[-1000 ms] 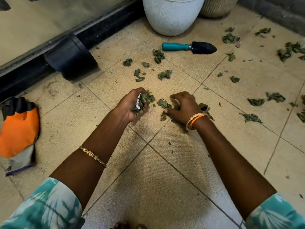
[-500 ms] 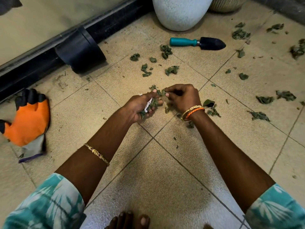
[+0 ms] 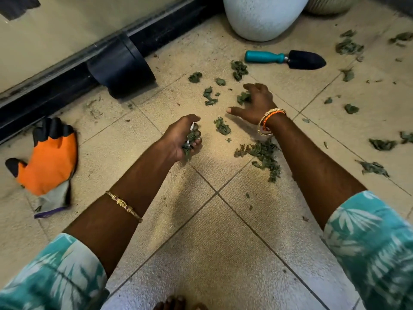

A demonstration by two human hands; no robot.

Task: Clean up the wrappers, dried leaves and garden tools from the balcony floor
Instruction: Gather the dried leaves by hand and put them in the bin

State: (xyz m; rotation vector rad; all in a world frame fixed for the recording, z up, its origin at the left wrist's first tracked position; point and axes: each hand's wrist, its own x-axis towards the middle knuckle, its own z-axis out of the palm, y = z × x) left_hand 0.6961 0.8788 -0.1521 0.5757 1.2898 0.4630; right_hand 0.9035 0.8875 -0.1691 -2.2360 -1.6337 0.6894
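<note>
- The balcony floor of pale tiles is seen strewn with dried leaves; a loose heap lies just below the right wrist, and smaller scraps are scattered toward the white pot and off to the right.
- The leaf-gathering step is judged to be in hand, with much of the task left.
- An orange glove is left lying at the left, near the dark rail.
- A teal-handled trowel is left untouched beside the pot.
- The left hand is held closed around a bunch of leaves, with a white scrap, possibly a wrapper, among them.
- The right hand is spread over a small clump of leaves, fingers curved down onto it; a firm grip cannot be confirmed.
- Next, that clump would need to be pinched up and passed to the full left hand, without spilling.
</note>
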